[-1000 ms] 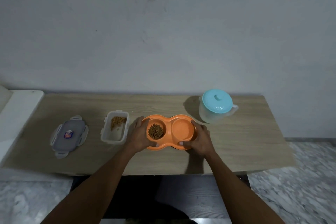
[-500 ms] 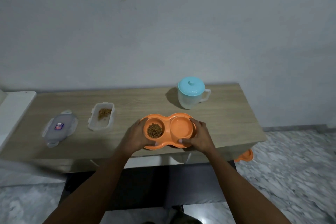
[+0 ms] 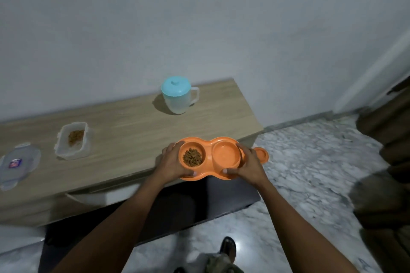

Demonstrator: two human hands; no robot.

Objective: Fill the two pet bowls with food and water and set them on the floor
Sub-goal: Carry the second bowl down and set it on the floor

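a second ago the dish [image 3: 208, 155] sat flat in the middle of the table [image 3: 133, 137], with a hand at each end. now it is up off the wood and has moved to the right, so it hangs over the table's front corner, partly above the floor [image 3: 310, 162]. the view has swung that way too. so i think the filling is done and the carry to the floor has begun. next the dish must go down low and stay flat so nothing spills. the left hand [image 3: 172, 160] is wrapped round the left end, thumb on the near rim, right by the food [image 3: 192, 157]. the right hand [image 3: 250, 163] holds the right end the same way, beside the other cup [image 3: 226, 154]. i cannot tell if that cup has water in it. the jug [image 3: 177, 97], the box [image 3: 72, 139] and the lid [image 3: 17, 162] are on the table, well apart from the dish.
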